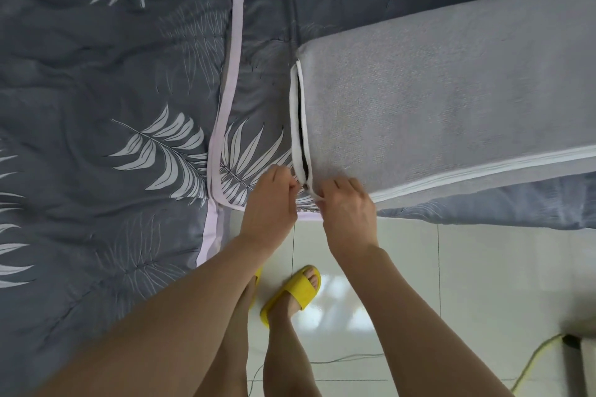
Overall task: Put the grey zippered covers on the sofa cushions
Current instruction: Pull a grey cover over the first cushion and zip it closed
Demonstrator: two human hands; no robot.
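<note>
Between the fingertips of both hands lies the lower end of the zipper point(302, 138), at the short end of the grey cover point(435, 113). The left hand point(272, 195) comes in from below with the wrist straight; its fingers point(292, 185) are curled and pinch something small and dark at the zipper end, too small to name surely. The right hand point(350, 206) is just beside it, knuckles up, and its fingers point(325, 195) grasp the white edge of the cover at the near corner.

Away from the fingers the zipper stands open as a narrow dark slit between white borders, up to the far corner. The cover is filled out as a long block that runs to the right of the fingers; the cushion inside is hidden. It rests on a grey leaf-print quilt point(96, 74), whose edge hangs just under the hands. To the left of the fingers the quilt is free. Below the wrists is a white tiled floor point(483, 267) with the person's yellow slippers point(296, 290).
</note>
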